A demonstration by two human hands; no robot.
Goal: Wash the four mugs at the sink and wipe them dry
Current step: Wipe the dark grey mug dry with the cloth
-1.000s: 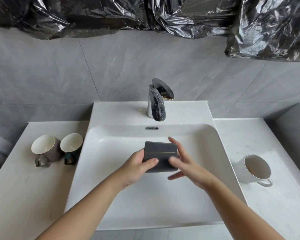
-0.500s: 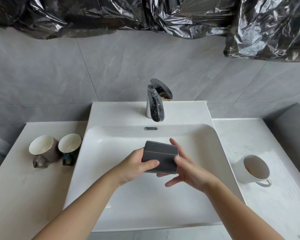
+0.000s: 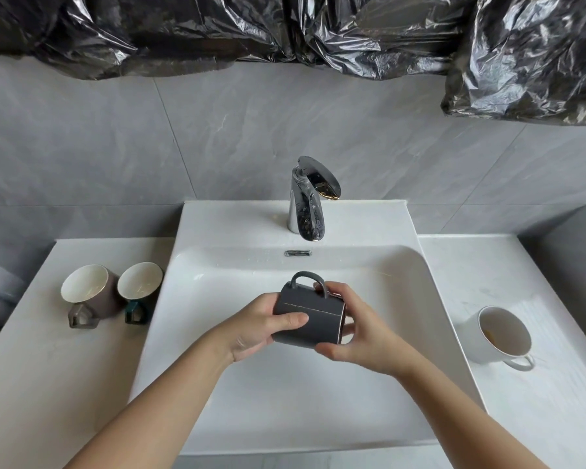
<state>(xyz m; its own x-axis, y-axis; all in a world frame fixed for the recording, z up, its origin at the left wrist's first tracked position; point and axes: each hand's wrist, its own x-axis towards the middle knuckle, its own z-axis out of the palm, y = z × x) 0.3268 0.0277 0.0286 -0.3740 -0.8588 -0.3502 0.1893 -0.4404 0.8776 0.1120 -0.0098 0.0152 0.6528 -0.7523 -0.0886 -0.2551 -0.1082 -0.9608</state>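
A dark grey mug (image 3: 310,316) lies on its side over the white sink basin (image 3: 251,384), handle up and mouth to the right. My left hand (image 3: 261,328) grips its left end, thumb across the front. My right hand (image 3: 359,330) cups the mouth end, fingers at the rim. On the left counter a brown mug (image 3: 88,292) and a teal mug (image 3: 139,289) stand side by side. A white mug (image 3: 498,335) with a brown stain inside sits on the right counter.
A chrome faucet (image 3: 307,204) stands at the back of the basin, with no water running. Black plastic sheeting (image 3: 285,28) hangs along the top of the grey tiled wall. A grey ledge (image 3: 572,258) rises at the far right.
The dark grey mug has been turned in my hands so its handle now points up. My right hand shifted from its side to its mouth end.
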